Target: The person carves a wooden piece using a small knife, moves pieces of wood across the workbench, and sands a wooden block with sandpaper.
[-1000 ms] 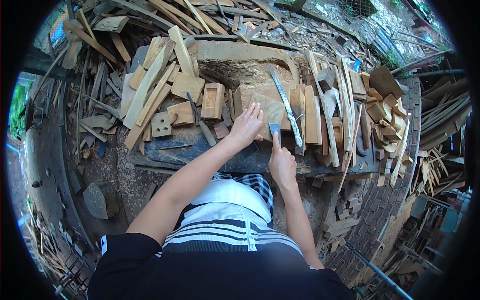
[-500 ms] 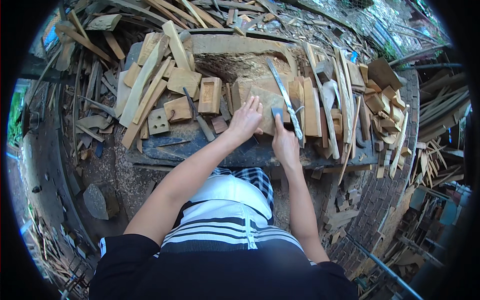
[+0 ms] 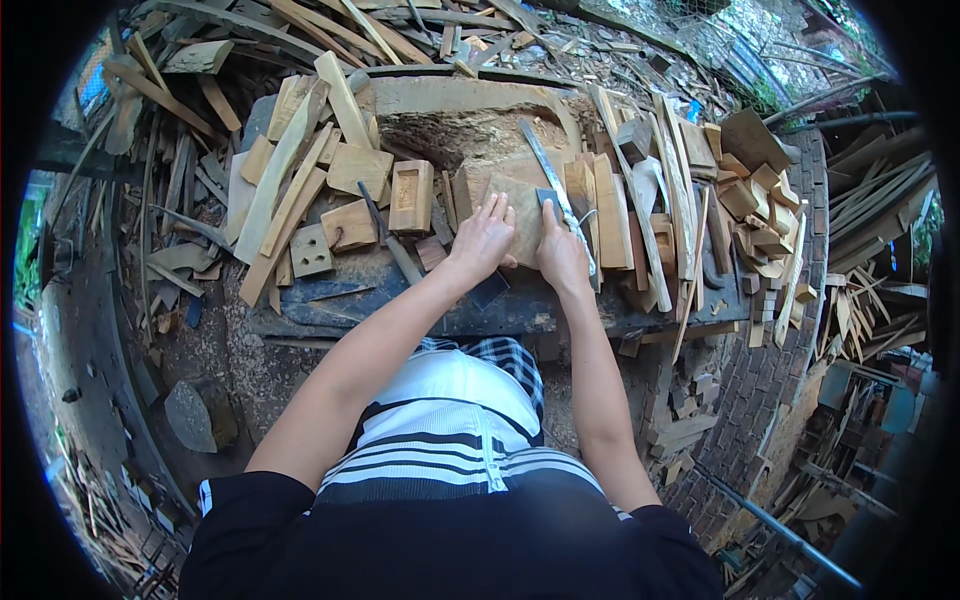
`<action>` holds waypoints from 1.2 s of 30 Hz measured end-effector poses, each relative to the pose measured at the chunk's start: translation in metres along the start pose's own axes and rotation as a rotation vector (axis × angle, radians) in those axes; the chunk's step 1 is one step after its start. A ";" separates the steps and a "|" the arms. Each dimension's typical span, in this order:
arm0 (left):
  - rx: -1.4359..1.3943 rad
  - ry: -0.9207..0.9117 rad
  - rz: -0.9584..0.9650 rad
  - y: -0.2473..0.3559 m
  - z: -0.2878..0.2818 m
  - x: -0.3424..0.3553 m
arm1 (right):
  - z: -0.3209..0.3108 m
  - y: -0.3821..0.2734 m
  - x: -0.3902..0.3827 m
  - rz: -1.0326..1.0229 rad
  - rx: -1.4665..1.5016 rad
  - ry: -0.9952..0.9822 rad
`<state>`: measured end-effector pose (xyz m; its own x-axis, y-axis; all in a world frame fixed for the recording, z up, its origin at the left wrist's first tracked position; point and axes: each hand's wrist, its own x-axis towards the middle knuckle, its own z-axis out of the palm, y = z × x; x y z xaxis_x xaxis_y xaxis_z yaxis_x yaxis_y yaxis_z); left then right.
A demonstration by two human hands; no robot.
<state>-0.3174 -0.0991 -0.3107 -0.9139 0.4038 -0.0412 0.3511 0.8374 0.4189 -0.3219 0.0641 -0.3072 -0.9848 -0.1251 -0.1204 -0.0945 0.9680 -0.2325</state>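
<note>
My left hand (image 3: 483,240) lies on a pale wooden block (image 3: 522,196), its fingers stretched out and close together over the wood's left part. My right hand (image 3: 562,256) grips a small flat blue-grey rectangular piece (image 3: 545,196) against the block's right side. The index finger is extended along that piece. Whether it is abrasive paper or a thin blade, I cannot tell. Just to the right of this hand lies a long saw-like blade (image 3: 541,155) with a whitish wrapped handle (image 3: 578,236), slanting across the wood.
A chisel-like tool (image 3: 402,258) lies left of my hands, near a hollowed wooden block (image 3: 411,196) and a block with holes (image 3: 311,250). Upright offcuts (image 3: 612,215) crowd the bench's right side. A stone (image 3: 198,412) sits on the ground at left.
My right hand has slid slightly away from me along the block with the flat piece. My left hand stays on the wood. The whole view has shifted a little.
</note>
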 end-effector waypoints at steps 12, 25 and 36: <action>0.106 0.009 -0.037 0.009 0.016 0.001 | -0.017 -0.019 -0.012 0.068 0.007 -0.094; 0.103 -0.017 0.010 -0.001 0.008 -0.006 | -0.011 -0.017 -0.039 0.059 -0.037 -0.039; -0.004 0.102 -0.041 -0.006 0.020 -0.030 | -0.017 -0.020 -0.051 0.052 0.006 -0.108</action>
<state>-0.2881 -0.1085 -0.3304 -0.9437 0.3291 0.0343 0.3121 0.8508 0.4228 -0.2722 0.0543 -0.2800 -0.9670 -0.0975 -0.2353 -0.0423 0.9725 -0.2288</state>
